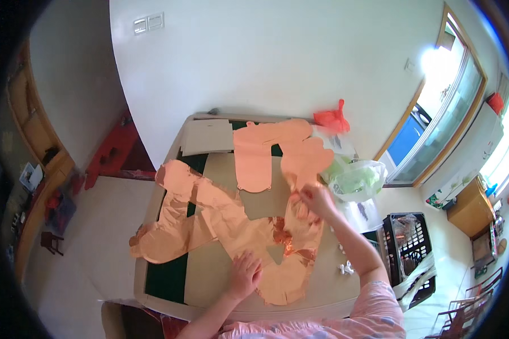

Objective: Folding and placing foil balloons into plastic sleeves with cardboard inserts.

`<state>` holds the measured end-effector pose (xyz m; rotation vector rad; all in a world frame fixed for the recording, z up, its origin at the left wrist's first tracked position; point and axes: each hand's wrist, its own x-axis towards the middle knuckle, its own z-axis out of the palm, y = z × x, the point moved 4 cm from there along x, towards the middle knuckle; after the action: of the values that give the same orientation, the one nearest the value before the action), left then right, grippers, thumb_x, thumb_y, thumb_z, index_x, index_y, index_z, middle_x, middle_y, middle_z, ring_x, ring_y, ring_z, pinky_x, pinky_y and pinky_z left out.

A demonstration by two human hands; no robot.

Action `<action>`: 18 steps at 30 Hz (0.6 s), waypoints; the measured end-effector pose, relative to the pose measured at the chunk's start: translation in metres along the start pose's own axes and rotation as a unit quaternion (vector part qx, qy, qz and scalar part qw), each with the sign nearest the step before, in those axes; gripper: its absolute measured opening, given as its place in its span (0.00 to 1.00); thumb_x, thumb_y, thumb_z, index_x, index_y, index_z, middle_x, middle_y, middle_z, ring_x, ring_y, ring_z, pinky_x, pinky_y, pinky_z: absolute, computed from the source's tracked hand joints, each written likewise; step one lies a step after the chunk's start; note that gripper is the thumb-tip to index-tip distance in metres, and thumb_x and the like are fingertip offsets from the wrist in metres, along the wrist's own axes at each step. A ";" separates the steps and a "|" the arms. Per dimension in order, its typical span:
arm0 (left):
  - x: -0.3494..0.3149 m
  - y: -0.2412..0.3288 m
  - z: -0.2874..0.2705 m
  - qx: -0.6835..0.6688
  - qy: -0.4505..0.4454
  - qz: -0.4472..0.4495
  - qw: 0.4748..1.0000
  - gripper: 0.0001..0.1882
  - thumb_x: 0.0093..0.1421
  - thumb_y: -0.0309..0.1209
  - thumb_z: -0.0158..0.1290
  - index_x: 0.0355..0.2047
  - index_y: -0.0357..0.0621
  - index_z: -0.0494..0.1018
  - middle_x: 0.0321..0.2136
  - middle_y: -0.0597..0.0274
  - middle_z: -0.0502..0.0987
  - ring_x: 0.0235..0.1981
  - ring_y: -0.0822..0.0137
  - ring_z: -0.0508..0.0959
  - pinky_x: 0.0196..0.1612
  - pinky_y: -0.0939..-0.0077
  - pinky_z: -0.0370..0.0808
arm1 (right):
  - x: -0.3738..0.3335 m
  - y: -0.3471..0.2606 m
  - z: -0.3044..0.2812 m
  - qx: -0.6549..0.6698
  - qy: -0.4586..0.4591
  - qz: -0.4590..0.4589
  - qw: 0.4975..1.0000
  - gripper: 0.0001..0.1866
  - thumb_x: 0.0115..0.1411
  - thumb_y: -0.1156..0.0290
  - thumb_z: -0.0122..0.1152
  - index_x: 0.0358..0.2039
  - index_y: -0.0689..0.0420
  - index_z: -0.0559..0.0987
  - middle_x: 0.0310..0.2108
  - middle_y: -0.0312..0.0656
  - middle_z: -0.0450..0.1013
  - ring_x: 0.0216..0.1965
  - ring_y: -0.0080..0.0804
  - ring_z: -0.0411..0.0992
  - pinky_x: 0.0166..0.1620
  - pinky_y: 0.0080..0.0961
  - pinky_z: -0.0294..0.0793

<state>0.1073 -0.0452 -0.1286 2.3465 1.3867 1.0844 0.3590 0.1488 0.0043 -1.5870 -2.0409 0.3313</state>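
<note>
A large flat rose-gold foil balloon (223,212), creased and shiny, spreads across the table. My right hand (315,200) is closed on a gathered, wrinkled part of the foil at the right side. Near the front edge, my left hand (246,274) rests on the foil with its fingers lying against it. Behind them, a smoother matte rose-gold foil piece (253,161) with small tabs lies flat, reaching right toward my right hand. Where the pieces overlap near that hand, I cannot tell one from the other.
Grey boards (206,137) are stacked at the table's back left. A red plastic bag (333,118) and a clear bag with green contents (356,179) lie at right. Small white pieces (346,268) sit near the right edge. A black crate (410,248) stands beside the table.
</note>
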 end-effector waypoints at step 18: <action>0.005 -0.031 -0.030 0.133 -0.095 -0.061 0.985 0.25 0.59 0.42 0.53 0.56 0.53 0.69 0.63 0.58 0.61 0.66 0.55 0.57 0.62 0.32 0.51 | -0.183 -0.045 0.112 -0.080 -0.021 -0.071 0.994 0.27 0.60 0.59 0.58 0.59 0.51 0.68 0.62 0.49 0.61 0.64 0.49 0.57 0.65 0.53 0.52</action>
<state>0.0675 -0.0297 -0.1207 2.4281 1.6629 0.6575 0.2923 -0.0238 -0.1136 -1.5264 -2.2462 0.1535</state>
